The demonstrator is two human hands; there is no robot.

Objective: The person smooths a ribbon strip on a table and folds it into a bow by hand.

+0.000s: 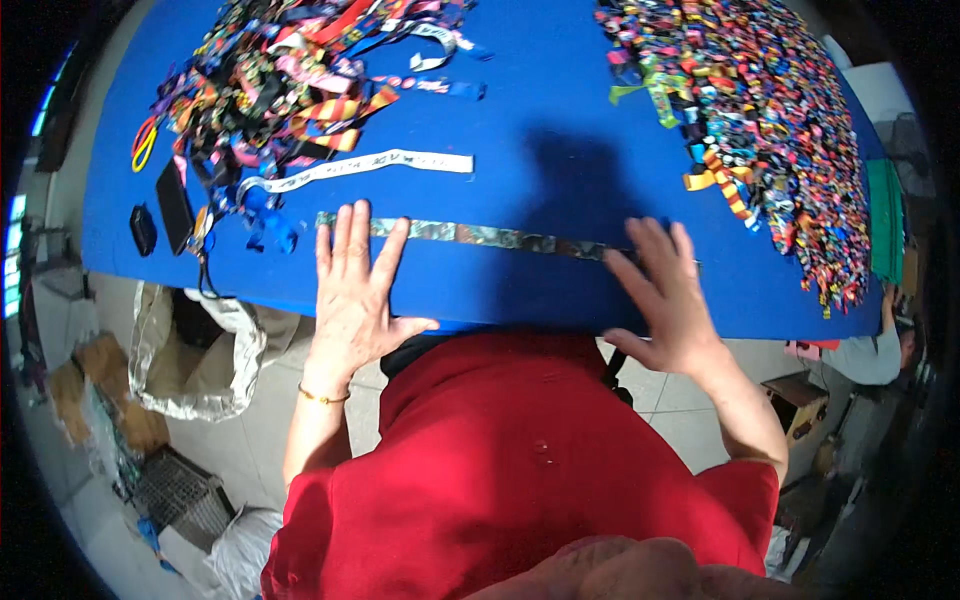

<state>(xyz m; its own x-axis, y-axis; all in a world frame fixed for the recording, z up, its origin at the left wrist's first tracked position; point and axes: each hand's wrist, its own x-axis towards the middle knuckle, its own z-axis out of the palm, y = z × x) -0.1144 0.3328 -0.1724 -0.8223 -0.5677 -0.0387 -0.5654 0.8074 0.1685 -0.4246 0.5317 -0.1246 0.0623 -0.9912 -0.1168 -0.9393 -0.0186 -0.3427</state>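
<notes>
Patterned strip: narrow, dark green and brown (484,236), laid out flat on the blue bench (540,70), close to its near edge.
Strip axis: long axis runs left to right across the front of the body, its right end slightly nearer than its left. Looks straight, no fold seen.
Left hand: palm down (352,312), at the strip's left end; a short tail of strip shows beyond it on the left.
Left fingers: extended and spread (389,256), lying across the strip, thumb pointing right; nothing pinched.
Right hand: palm down (672,308), at the strip's right end, which is mostly covered.
Right fingers: spread, roughly straight (650,252), thumb well apart and toward the left; no grip seen. Cannot tell how firmly either hand presses.
Key relation: strip lies beneath both sets of fingers and far of both palms, its long middle span bare between them. Neither hand is clearly nearer; each has one end.
Far of strip: white printed ribbon (370,164), roughly parallel, right end free.
Far left: loose heap of mixed ribbons (275,95).
Far right: broad, dense pile of short colourful pieces (775,130).
</notes>
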